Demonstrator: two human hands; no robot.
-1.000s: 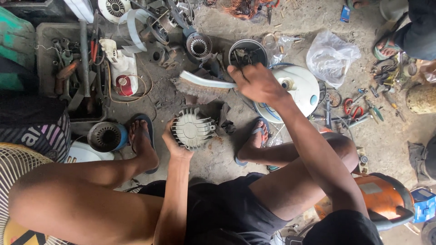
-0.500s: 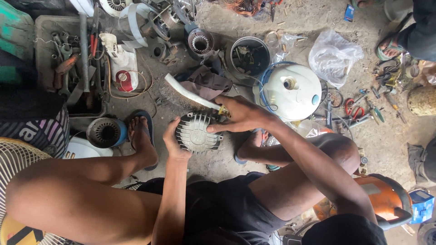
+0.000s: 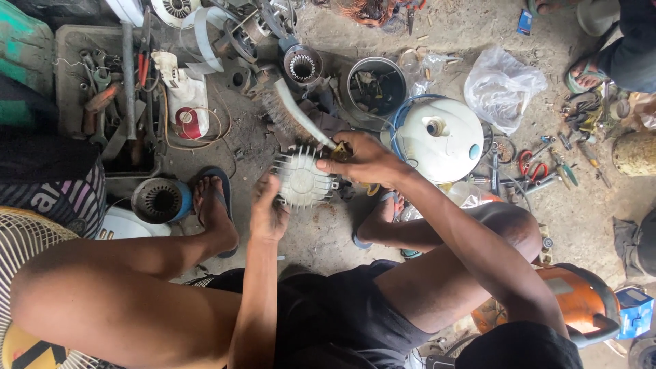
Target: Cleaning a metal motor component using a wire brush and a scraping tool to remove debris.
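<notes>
The round, finned, dull grey metal motor cover (image 3: 301, 179) looks dusty and matt, the white-handled bristle brush (image 3: 290, 113) smooth plastic, the concrete floor (image 3: 328, 232) rough.

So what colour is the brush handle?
White, as the head view shows: brush handle, right hand.

A clear plastic bag (image 3: 502, 87) sits crumpled on the dirt floor at upper right, just beside the white round fan housing (image 3: 444, 140), knotted at the top and pale against the ground. Near the top edge lies a small blue rectangular packet (image 3: 525, 21), flat on the floor with some light print on its face. Down in the bottom right corner stands a blue cardboard box (image 3: 634, 311) with a white patch on top, right beside the orange helmet-like shell (image 3: 581, 301). At left, a white casing (image 3: 183, 96) carries a round red label (image 3: 186, 125), ringed by thin wire. No screens or signs anywhere.
</notes>
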